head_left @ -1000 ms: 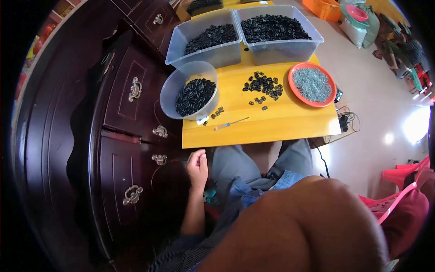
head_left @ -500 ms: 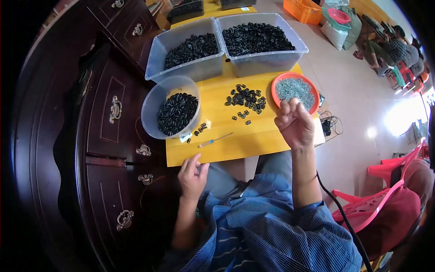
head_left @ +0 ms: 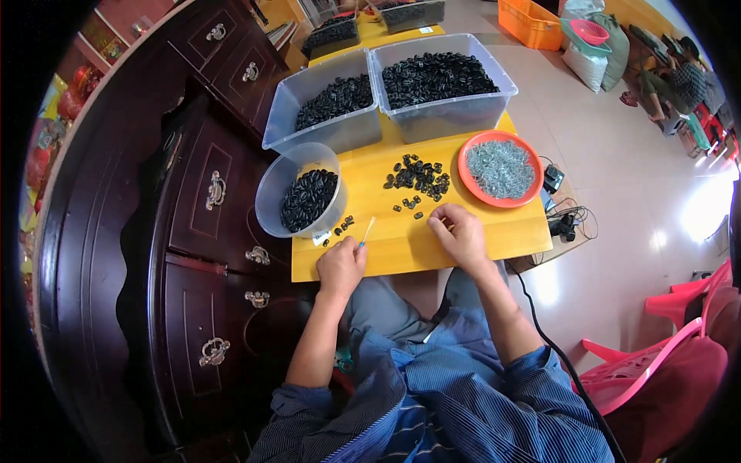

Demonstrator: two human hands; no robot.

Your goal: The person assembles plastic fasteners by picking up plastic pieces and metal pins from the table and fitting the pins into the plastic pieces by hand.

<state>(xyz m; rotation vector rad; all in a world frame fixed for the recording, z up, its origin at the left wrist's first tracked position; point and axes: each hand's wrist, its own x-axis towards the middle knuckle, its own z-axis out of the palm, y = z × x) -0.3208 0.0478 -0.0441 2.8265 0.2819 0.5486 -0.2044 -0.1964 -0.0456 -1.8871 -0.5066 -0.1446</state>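
Note:
My left hand (head_left: pixel 340 267) is closed at the front edge of the yellow table (head_left: pixel 390 258), around the near end of a slim blue-handled tool (head_left: pixel 368 233). The tool's thin pale shaft points away from me, and its exact kind is unclear. Over the tabletop, my right hand (head_left: pixel 461 234) is closed, thumb and fingers pinched together; whatever may be between them is hidden. Just beyond it lies a loose pile of small black oval parts (head_left: pixel 419 176). To its far right sits an orange-red dish (head_left: pixel 465 182) heaped with small clear-grey pieces (head_left: pixel 502 170).
A round clear tub (head_left: pixel 266 202) of black parts stands left, by dark wooden drawers (head_left: pixel 193 224). Two clear bins (head_left: pixel 332 127) of black parts fill the table's far side. Cables (head_left: pixel 583 220) lie right; a pink chair (head_left: pixel 656 355) stands nearby. A person (head_left: pixel 687 81) sits far right.
My left hand moved forward onto the table and took hold of the slim tool, which now points more away from me. My right hand came down left from the dish toward the pile.

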